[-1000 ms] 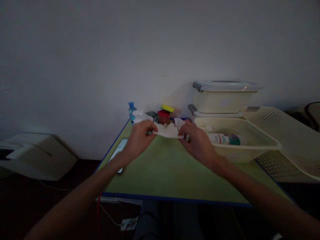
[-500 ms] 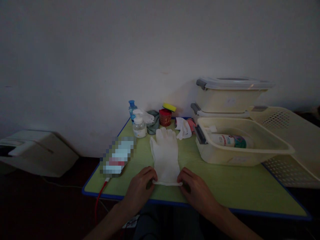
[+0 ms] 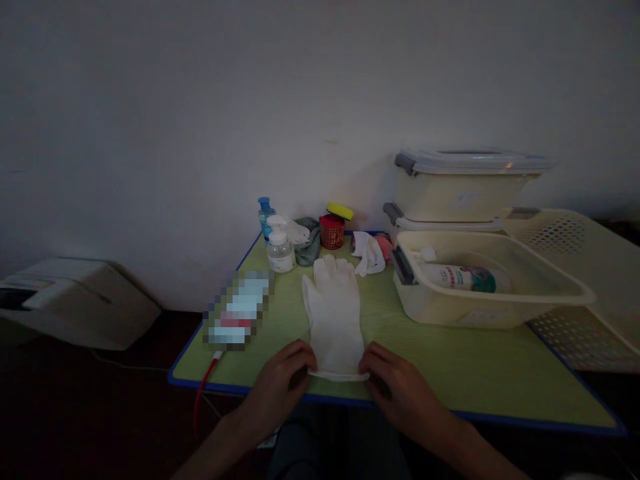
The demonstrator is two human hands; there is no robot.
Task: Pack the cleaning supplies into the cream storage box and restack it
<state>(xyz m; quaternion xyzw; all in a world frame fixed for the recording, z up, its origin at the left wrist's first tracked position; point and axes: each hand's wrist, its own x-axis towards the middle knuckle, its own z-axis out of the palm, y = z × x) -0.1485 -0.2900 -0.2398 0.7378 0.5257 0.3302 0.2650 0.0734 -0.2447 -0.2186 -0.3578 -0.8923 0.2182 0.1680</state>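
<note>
A white glove [image 3: 335, 320] lies flat on the green tabletop [image 3: 450, 367], its fingers pointing toward the wall and its cuff toward me. My left hand [image 3: 286, 377] pinches the left corner of the cuff between thumb and fingers. At the cuff's right corner, my right hand [image 3: 397, 380] grips in the same way. The cuff edge is stretched straight between the two hands.
Behind the glove stand a pump bottle [image 3: 281, 252], a blue bottle [image 3: 265, 217], a grey cloth [image 3: 307, 243], a red basket [image 3: 331, 233] with a yellow sponge [image 3: 340, 211], and white fabric [image 3: 369, 255]. Left lies a pixelated device [image 3: 240, 310]; right, an open bin [image 3: 460, 312] holding a bottle [image 3: 465, 279].
Both hands and the glove's cuff have come slightly nearer to me, and the glove looks a little longer. The view has also shifted slightly.
</note>
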